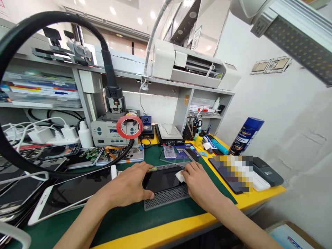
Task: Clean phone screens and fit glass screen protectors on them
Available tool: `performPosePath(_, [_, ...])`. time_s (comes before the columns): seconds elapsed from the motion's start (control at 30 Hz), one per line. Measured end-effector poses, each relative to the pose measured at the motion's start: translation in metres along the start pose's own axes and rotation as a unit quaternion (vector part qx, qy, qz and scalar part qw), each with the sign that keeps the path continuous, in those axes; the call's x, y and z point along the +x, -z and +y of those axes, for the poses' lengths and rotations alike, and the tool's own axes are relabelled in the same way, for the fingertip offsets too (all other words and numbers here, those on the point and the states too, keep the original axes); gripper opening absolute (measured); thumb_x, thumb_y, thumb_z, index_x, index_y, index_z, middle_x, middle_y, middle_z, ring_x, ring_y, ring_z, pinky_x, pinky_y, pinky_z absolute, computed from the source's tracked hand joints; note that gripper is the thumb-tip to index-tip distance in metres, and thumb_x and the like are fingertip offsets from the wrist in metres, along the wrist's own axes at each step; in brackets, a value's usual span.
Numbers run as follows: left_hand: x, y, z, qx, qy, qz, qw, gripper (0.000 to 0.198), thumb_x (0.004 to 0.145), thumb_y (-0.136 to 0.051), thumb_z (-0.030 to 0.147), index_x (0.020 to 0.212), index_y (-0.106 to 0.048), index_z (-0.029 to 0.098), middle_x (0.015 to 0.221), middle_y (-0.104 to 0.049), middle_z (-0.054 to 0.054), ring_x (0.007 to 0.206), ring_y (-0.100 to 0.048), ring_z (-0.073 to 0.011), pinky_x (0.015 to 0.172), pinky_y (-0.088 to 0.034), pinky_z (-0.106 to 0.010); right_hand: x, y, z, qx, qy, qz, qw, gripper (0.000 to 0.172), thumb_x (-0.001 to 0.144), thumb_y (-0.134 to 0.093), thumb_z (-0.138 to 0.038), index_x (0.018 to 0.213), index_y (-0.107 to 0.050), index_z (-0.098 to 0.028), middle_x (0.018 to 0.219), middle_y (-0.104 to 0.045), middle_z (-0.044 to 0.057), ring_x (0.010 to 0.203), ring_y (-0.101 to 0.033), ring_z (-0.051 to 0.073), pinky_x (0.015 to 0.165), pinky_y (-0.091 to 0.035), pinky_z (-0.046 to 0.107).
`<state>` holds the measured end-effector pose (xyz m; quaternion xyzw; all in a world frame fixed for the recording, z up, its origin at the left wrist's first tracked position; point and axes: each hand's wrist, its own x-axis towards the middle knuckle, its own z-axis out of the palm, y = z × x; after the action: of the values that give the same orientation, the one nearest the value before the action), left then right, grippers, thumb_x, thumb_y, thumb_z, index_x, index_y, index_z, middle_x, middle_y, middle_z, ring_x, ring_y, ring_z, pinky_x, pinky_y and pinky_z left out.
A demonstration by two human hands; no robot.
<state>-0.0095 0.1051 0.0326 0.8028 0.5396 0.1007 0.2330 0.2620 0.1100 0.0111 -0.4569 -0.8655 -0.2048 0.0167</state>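
A black smartphone (163, 180) lies flat, screen up, on a grey perforated mat (168, 199) over the green work mat. At its left end my left hand (132, 181) grips the phone, thumb on the near edge and fingers on the far edge. My right hand (198, 181) is closed around a small white wipe (179, 176) at the phone's right end, covering that end. The wipe touches the screen; its rest is hidden under my fingers. Just left of my left hand lies a white tablet (75, 192) with a dark screen.
Behind are a hot-air station (110, 133), a heating plate (169, 134) and trays of small parts (124, 154). A black hose (52, 15) arches over the left side. Stacked phones (15, 197) crowd the left; a blue spray can (246, 136) stands right.
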Motion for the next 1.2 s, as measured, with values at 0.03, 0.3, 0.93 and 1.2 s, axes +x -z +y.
performPosePath(0.03, [0.000, 0.000, 0.000, 0.000, -0.001, 0.000, 1.000, 0.080, 0.074, -0.068, 0.059, 0.143, -0.050, 0.023, 0.143, -0.056, -0.010, 0.129, -0.055, -0.0337, 0.101, -0.049, -0.039, 0.003, 0.001, 0.001, 0.003, -0.002, -0.006, 1.000, 0.026, 0.079, -0.056, -0.003, 0.098, -0.071, -0.014, 0.097, -0.063, 0.012, 0.095, -0.055, 0.030, 0.086, -0.043, 0.044])
performPosePath(0.3, [-0.001, 0.000, 0.001, 0.008, 0.003, -0.001, 1.000, 0.080, 0.074, -0.069, 0.058, 0.143, -0.049, 0.023, 0.143, -0.055, -0.010, 0.129, -0.054, -0.0335, 0.102, -0.048, -0.040, -0.009, -0.002, -0.003, 0.000, 0.018, 0.014, 1.000, 0.025, 0.078, -0.059, -0.003, 0.097, -0.071, -0.013, 0.095, -0.062, 0.011, 0.093, -0.053, 0.029, 0.084, -0.039, 0.042])
performPosePath(0.93, [0.000, 0.000, 0.002, 0.016, 0.008, -0.001, 1.000, 0.085, 0.073, -0.069, 0.058, 0.146, -0.047, 0.021, 0.148, -0.051, -0.012, 0.135, -0.049, -0.0352, 0.105, -0.047, -0.041, -0.015, -0.006, 0.002, 0.110, -0.026, 0.019, 0.993, 0.031, 0.088, -0.052, -0.002, 0.105, -0.071, -0.017, 0.099, -0.063, 0.008, 0.092, -0.053, 0.024, 0.079, -0.037, 0.037])
performPosePath(1.2, [-0.001, 0.001, 0.003, 0.001, 0.003, 0.004, 1.000, 0.084, 0.073, -0.069, 0.059, 0.144, -0.049, 0.020, 0.143, -0.056, -0.012, 0.130, -0.054, -0.0350, 0.102, -0.049, -0.041, 0.002, -0.003, 0.007, 0.081, -0.052, 0.011, 0.995, 0.027, 0.093, -0.049, -0.005, 0.100, -0.072, -0.017, 0.095, -0.063, 0.008, 0.088, -0.054, 0.023, 0.074, -0.037, 0.035])
